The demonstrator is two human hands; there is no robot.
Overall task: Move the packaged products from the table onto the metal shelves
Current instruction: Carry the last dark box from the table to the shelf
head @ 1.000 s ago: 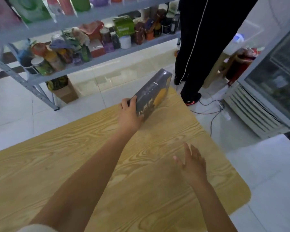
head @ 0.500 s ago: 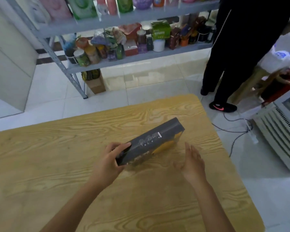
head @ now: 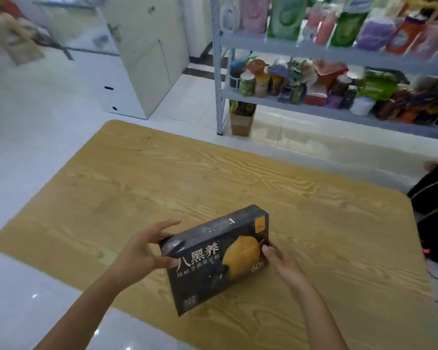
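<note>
Over the near edge of the table (head: 162, 178) the dark box (head: 218, 258) is held tilted, printed face toward the camera; whether its lower corner touches the wood I cannot tell. The left hand (head: 142, 251) clamps the left end between thumb and fingers. The right hand (head: 281, 261) pinches the right end with little more than fingertips, so the glossy-looking wrap could slip on the lift. Farther off, the lower metal shelf (head: 301, 109) is crowded with packets (head: 314, 84), and a careless push would probably topple some. A bystander's leg (head: 435, 198) stands beyond the right edge, near the path.
</note>
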